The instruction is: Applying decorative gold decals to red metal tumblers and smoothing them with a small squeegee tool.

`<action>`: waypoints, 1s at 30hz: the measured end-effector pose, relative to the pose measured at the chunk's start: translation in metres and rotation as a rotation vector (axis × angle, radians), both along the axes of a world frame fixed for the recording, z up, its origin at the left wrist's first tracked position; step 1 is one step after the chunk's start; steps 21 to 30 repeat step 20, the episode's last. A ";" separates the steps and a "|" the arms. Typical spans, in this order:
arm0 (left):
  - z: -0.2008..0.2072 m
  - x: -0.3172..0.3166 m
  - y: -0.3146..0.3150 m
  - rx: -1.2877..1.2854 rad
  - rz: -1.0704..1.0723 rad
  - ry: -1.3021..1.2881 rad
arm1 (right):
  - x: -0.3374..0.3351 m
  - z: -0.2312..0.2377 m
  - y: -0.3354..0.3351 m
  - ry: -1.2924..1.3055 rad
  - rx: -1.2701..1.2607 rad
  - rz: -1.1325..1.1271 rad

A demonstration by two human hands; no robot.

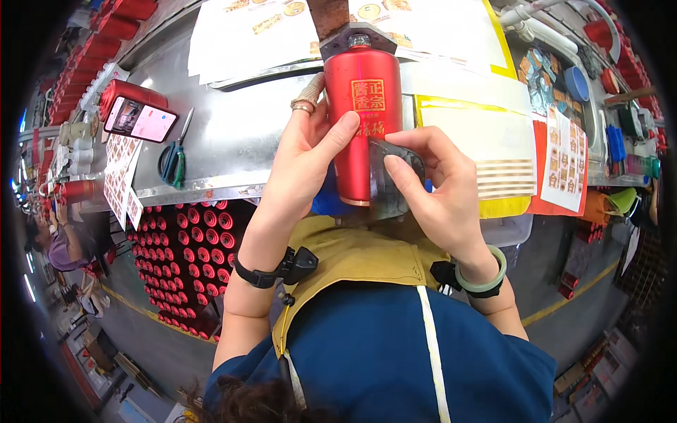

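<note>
A glossy red bottle [363, 99] with a gold square emblem lies in front of me, its neck end against a metal bracket [358, 34]. My left hand [310, 137] grips the bottle's left side, the thumb lying across its front. A ring and a light wrap cover one of that hand's fingers. In my right hand [441, 180] is a dark, flat, smooth-edged scraper-like piece [395, 166], pinched between thumb and fingers. It lies against the bottle's lower right side. Its exact kind cannot be made out.
On the metal bench [226, 127] at left lie scissors [176, 158] and a phone [139, 113] propped on a red bottle. Sticker sheets [261, 42] cover the back; another printed sheet [564, 158] hangs at right. Many red bottles [190, 254] stand below left.
</note>
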State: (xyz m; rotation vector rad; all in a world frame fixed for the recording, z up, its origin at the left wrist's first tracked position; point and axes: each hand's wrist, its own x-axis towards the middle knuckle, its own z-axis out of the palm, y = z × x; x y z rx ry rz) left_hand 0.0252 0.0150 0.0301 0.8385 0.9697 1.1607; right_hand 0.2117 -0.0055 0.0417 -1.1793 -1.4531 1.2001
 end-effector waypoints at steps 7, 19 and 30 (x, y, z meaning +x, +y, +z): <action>0.000 -0.001 0.000 -0.003 -0.008 0.006 | -0.001 0.000 -0.002 -0.009 -0.021 -0.005; 0.000 -0.002 0.000 -0.015 -0.019 0.000 | -0.001 0.001 -0.002 -0.051 -0.005 -0.011; 0.000 -0.002 0.000 -0.020 -0.021 0.002 | -0.001 0.001 -0.002 -0.058 -0.005 -0.010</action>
